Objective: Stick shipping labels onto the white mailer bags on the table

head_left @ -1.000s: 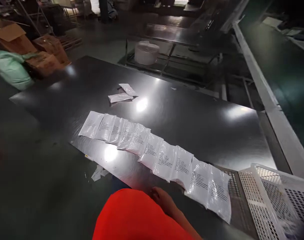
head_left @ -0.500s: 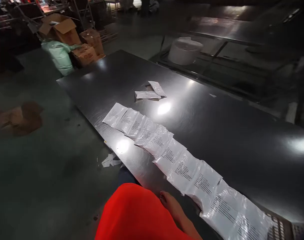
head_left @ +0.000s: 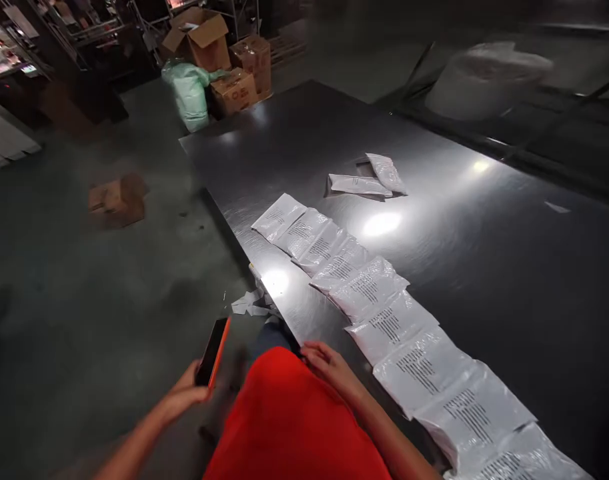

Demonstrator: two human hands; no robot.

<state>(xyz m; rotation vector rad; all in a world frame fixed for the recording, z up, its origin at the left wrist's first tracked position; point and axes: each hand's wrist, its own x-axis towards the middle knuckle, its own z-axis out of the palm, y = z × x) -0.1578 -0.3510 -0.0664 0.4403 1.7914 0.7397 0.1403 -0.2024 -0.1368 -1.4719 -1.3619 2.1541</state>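
My left hand (head_left: 184,393) is closed around a smartphone (head_left: 213,353) in an orange case, held upright over the floor beside the table. My right hand (head_left: 329,367) hangs by the table's near edge, in front of the red shirt. Its fingers are loosely bent and apart, with nothing seen in them. Close to it, a long row of overlapping white plastic packets (head_left: 387,325) with printed black text runs diagonally along the metal table (head_left: 484,280). Two folded white packets (head_left: 361,185) lie farther back on the tabletop.
Paper scraps (head_left: 249,303) lie below the table's left edge. A brown carton (head_left: 117,200) stands on the floor at left. Beyond the far corner are stacked cardboard boxes (head_left: 237,90) and a pale green bag (head_left: 189,93). A white roll (head_left: 484,80) sits at back right.
The view has swung left, so the table and packets appear shifted right. My left hand with the smartphone has come into view, and more of my right hand shows.
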